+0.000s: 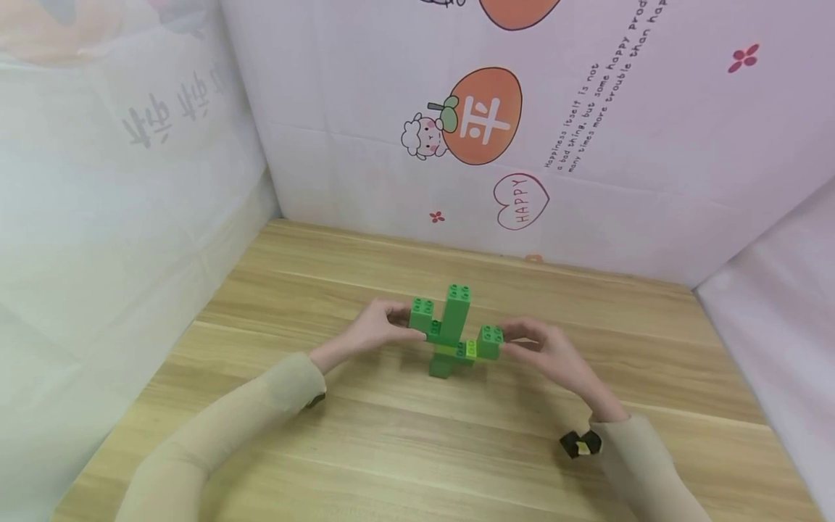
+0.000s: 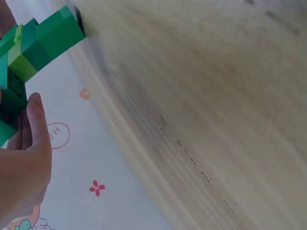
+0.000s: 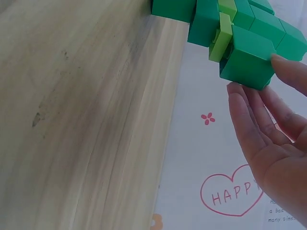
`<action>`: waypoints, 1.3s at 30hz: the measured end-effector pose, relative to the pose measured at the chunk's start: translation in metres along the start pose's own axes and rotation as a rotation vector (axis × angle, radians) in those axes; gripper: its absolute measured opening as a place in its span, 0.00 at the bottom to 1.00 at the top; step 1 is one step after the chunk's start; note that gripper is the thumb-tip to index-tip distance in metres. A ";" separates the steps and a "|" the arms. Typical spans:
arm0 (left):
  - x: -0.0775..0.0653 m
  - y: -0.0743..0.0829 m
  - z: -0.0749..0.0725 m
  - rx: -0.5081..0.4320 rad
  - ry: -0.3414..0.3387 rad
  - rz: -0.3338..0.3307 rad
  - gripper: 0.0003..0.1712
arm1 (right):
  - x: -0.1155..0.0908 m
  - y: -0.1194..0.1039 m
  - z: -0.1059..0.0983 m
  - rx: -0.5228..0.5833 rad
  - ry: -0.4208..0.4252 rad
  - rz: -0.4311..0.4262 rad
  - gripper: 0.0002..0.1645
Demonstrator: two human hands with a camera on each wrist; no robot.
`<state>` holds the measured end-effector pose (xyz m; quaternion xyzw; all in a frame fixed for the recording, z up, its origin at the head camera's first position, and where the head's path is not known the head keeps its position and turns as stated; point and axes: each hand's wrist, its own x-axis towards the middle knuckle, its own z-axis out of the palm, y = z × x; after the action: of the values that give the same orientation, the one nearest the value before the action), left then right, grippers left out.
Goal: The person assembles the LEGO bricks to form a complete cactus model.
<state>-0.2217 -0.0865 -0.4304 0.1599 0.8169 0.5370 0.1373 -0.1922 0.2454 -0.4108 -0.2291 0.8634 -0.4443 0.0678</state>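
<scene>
A cactus-shaped build of green toy bricks (image 1: 454, 319) stands upright at the middle of the wooden table. Its tall centre column has a raised brick (image 1: 421, 319) on the left arm and a lower brick (image 1: 488, 344) on the right arm, with thin lime-green bricks (image 1: 471, 351) in between. My left hand (image 1: 373, 326) holds the left arm, thumb in front and fingers behind. On the other side, my right hand (image 1: 554, 357) pinches the right arm's end brick (image 3: 249, 60) between thumb and fingertips. The left wrist view catches the base brick (image 2: 60, 32) close to the tabletop.
The wooden table (image 1: 365, 449) is bordered by printed white cloth (image 1: 365, 145) at the back and white cloth on both sides. A small black item with a yellow patch (image 1: 580, 444) sits at the right cuff; another dark one (image 1: 316, 399) shows under the left cuff.
</scene>
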 end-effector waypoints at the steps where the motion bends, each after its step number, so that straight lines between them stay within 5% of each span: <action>1: 0.001 0.000 0.000 0.001 -0.003 -0.004 0.19 | 0.001 0.001 0.000 0.005 -0.003 0.005 0.22; 15: 0.011 -0.002 0.002 -0.018 0.009 -0.112 0.30 | 0.007 0.005 -0.002 0.004 -0.003 0.082 0.24; 26: 0.015 -0.002 0.006 -0.124 0.016 -0.136 0.27 | 0.012 0.010 -0.001 -0.005 0.001 0.120 0.25; 39: 0.014 -0.006 0.008 -0.126 0.015 -0.205 0.26 | 0.011 0.019 0.003 0.072 -0.034 0.136 0.24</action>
<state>-0.2323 -0.0759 -0.4395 0.0626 0.7944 0.5718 0.1951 -0.2074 0.2478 -0.4266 -0.1747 0.8592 -0.4656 0.1208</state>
